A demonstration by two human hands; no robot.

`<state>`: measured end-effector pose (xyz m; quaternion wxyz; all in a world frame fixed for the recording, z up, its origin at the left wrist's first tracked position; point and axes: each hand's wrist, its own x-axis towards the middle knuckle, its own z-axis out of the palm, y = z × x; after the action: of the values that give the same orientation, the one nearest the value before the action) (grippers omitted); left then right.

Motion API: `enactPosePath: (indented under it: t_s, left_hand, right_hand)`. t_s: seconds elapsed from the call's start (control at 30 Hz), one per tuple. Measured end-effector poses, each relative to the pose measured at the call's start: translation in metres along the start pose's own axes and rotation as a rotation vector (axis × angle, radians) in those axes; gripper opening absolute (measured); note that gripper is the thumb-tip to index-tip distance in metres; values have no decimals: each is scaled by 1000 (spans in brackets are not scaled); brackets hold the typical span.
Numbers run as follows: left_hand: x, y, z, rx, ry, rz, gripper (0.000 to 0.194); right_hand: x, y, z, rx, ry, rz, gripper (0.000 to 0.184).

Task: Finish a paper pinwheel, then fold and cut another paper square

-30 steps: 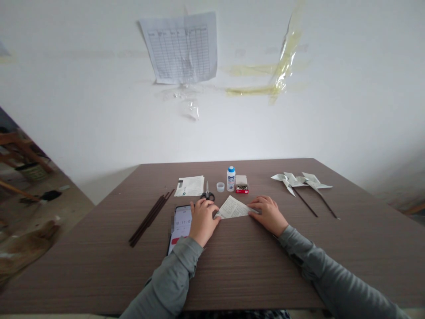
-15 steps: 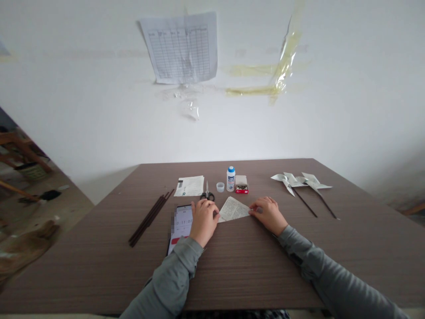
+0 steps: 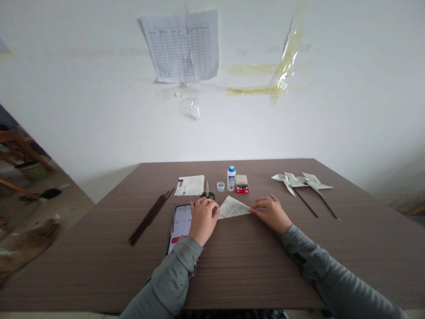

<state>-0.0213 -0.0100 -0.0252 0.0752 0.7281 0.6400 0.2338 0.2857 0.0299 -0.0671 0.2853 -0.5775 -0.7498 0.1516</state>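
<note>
A piece of printed paper (image 3: 233, 208), folded into a triangle, is held between my hands over the middle of the table. My left hand (image 3: 204, 218) pinches its left corner, fingers curled. At the opposite corner, my right hand (image 3: 270, 213) grips the paper between thumb and fingertips. A phone (image 3: 182, 221) showing a timer lies beside my left hand and is partly covered by it. Just beyond that hand rest black-handled scissors (image 3: 207, 193), their blades pointing away from me.
Across the back stand a paper stack (image 3: 189, 185), a small clear cup (image 3: 220, 186), a blue-capped white bottle (image 3: 231, 179) and a red box of small metal pieces (image 3: 242, 188). Dark sticks (image 3: 151, 217) lie left; two paper pinwheels (image 3: 300, 180) on sticks lie right. Behind rises a wall (image 3: 212, 137).
The paper's near edge has lifted slightly and the sheet looks more tilted. My right hand has shifted a little, still at its corner; my left hand has hardly moved.
</note>
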Motion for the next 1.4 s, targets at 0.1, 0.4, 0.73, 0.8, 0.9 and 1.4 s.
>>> enactPosePath:
  t_s: [0.1, 0.4, 0.73, 0.8, 0.9, 1.4]
  left_hand:
    - [1, -5, 6, 1, 1, 10, 30]
    - [-3, 0, 3, 54, -100, 17, 19]
    - [-18, 9, 5, 119, -139, 111, 38]
    - [-21, 11, 8, 125, -162, 115, 48]
    - [-22, 14, 7, 114, -159, 111, 52]
    - [-19, 10, 5, 117, -243, 150, 46]
  right_hand:
    - [1, 2, -1, 27, -24, 18, 29]
    - [-3, -10, -2, -38, -92, -31, 16]
    - [-5, -27, -3, -97, -74, -128, 9]
    - [-5, -29, -5, -81, -73, -140, 10]
    - [-6, -32, -5, -16, -96, -198, 13]
    - [-6, -20, 3, -77, -277, -353, 33]
